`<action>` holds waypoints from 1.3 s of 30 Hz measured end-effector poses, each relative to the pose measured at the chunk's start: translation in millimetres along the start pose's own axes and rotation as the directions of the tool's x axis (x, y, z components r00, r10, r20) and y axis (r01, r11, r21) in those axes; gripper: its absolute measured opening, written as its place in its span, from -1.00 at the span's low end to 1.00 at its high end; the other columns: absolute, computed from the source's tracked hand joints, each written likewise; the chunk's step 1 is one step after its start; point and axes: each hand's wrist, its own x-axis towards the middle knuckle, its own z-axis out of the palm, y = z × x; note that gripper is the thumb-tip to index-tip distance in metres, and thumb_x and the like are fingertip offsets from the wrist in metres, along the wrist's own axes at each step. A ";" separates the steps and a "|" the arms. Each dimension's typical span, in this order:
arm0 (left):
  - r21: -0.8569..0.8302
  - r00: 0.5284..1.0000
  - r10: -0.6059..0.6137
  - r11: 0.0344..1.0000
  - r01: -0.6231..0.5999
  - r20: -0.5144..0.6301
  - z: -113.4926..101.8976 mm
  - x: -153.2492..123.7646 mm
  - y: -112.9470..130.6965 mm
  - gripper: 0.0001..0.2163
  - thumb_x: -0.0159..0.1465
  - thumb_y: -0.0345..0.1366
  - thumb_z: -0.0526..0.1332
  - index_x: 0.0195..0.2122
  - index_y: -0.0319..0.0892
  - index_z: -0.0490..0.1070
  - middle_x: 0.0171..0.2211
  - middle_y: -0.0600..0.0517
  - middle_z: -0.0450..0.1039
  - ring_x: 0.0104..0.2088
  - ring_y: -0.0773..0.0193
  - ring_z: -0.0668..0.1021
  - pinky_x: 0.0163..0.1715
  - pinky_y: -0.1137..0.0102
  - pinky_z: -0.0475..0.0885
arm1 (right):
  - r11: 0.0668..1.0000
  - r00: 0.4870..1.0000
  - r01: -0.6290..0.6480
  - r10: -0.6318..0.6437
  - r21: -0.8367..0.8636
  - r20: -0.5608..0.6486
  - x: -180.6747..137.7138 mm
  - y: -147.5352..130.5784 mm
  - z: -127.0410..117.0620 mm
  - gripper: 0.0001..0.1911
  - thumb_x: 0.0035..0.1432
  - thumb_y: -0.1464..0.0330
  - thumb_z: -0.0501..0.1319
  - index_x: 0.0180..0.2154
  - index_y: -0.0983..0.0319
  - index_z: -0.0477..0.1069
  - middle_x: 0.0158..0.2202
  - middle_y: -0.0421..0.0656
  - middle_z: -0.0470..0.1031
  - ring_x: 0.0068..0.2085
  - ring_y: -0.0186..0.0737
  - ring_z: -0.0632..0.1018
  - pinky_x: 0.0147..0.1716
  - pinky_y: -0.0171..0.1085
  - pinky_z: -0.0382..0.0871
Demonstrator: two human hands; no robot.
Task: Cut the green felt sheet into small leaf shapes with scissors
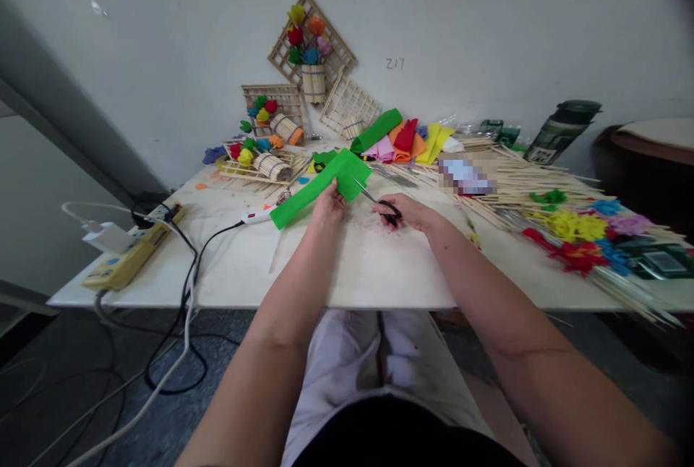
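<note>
A long strip of bright green crepe paper (pixel 303 199) stretches diagonally over the table, its wider end folded at the upper right. My left hand (pixel 330 205) pinches it near the middle of its lower edge. Black-handled scissors (pixel 389 211) sit in my right hand (pixel 404 212), with fingers through the loops. Their metal blades point up and left, with the tips at the wide end of the paper. Whether the blades have cut into it I cannot tell. Just behind the paper lies a rolled green crepe sheet (pixel 377 131).
Stick lattices with paper flowers (pixel 311 40) stand at the back. Folded coloured paper (pixel 409 140) lies behind my hands. Wooden sticks (pixel 520 178), coloured paper flowers (pixel 577 232) and a dark bottle (pixel 561 133) are right. A yellow power strip (pixel 130 257) with cables occupies the left.
</note>
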 end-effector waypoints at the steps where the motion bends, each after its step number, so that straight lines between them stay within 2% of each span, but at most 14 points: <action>1: 0.002 1.000 -0.002 1.000 0.002 0.000 0.3 -0.8 -0.1 -0.93 0.28 -0.43 0.22 -0.28 -0.23 0.50 -0.50 0.05 0.52 -0.50 0.39 0.57 -0.36 0.53 0.48 | 1.000 1.000 -0.004 0.004 0.001 -0.007 0.3 0.3 1.1 -0.74 0.21 0.24 0.22 -0.43 0.28 0.33 -0.61 -0.22 0.43 -0.70 -0.46 0.38 -0.78 -0.45 0.06; 6: 0.020 1.000 -0.007 1.000 0.007 0.001 0.6 -2.7 -0.7 -0.91 0.28 -0.43 0.21 -0.38 -0.24 0.45 -0.58 0.10 0.45 -0.60 0.44 0.49 -0.47 0.56 0.42 | 1.000 1.000 0.001 -0.001 0.018 -0.027 0.9 1.0 5.2 -0.74 0.20 0.25 0.23 -0.45 0.27 0.31 -0.65 -0.25 0.37 -0.71 -0.48 0.32 -0.77 -0.45 0.05; 11: 0.014 1.000 -0.013 1.000 0.013 0.013 2.4 -5.3 -0.8 -0.87 0.29 -0.45 0.19 -0.42 -0.24 0.41 -0.57 0.09 0.45 -0.59 0.44 0.50 -0.50 0.56 0.40 | 0.999 0.999 -0.017 0.019 0.048 -0.042 0.5 -0.9 6.8 -0.74 0.19 0.28 0.23 -0.48 0.26 0.28 -0.66 -0.27 0.35 -0.71 -0.48 0.31 -0.75 -0.45 0.09; 18: 0.007 0.999 -0.014 1.000 0.014 -0.034 3.2 -5.6 1.1 -0.84 0.27 -0.47 0.22 -0.47 -0.23 0.37 -0.67 0.17 0.34 -0.72 0.54 0.35 -0.65 0.62 0.27 | 0.998 0.998 -0.031 0.035 0.060 -0.061 2.0 -0.4 7.3 -0.74 0.16 0.30 0.24 -0.50 0.26 0.28 -0.68 -0.28 0.30 -0.71 -0.49 0.26 -0.74 -0.44 0.04; 24: 0.005 0.999 -0.014 1.000 0.014 -0.036 1.9 -2.4 0.5 -0.88 0.26 -0.46 0.24 -0.43 -0.22 0.41 -0.64 0.15 0.38 -0.68 0.50 0.41 -0.62 0.62 0.31 | 0.995 0.998 -0.018 0.024 0.094 -0.060 5.5 4.7 5.9 -0.77 0.11 0.28 0.24 -0.49 0.26 0.31 -0.67 -0.29 0.28 -0.71 -0.49 0.24 -0.73 -0.42 0.00; 28: 0.001 1.000 -0.016 1.000 0.016 -0.021 1.7 -2.3 0.7 -0.93 0.28 -0.46 0.22 -0.34 -0.22 0.45 -0.62 0.14 0.41 -0.64 0.47 0.45 -0.59 0.61 0.36 | 0.994 0.999 0.015 -0.010 0.111 -0.053 6.5 6.5 4.6 -0.77 0.09 0.27 0.26 -0.49 0.27 0.32 -0.67 -0.30 0.27 -0.70 -0.49 0.22 -0.73 -0.42 -0.01; 33: -0.014 1.000 -0.011 1.000 0.011 -0.014 0.8 -0.3 0.7 -0.93 0.28 -0.48 0.21 -0.27 -0.23 0.46 -0.63 0.15 0.41 -0.68 0.49 0.43 -0.58 0.63 0.38 | 0.993 0.997 0.048 -0.040 0.110 -0.073 6.8 6.8 4.2 -0.77 0.08 0.29 0.27 -0.51 0.27 0.32 -0.68 -0.30 0.25 -0.70 -0.49 0.20 -0.73 -0.43 -0.01; 39: -0.007 1.000 0.007 1.000 -0.007 -0.024 -0.7 1.7 -0.4 -0.91 0.25 -0.47 0.24 -0.23 -0.22 0.48 -0.52 0.10 0.50 -0.58 0.45 0.53 -0.43 0.58 0.49 | 0.995 0.995 0.063 -0.057 0.077 -0.087 8.2 7.5 4.2 -0.72 0.06 0.27 0.29 -0.55 0.26 0.31 -0.69 -0.30 0.23 -0.70 -0.49 0.18 -0.74 -0.41 0.00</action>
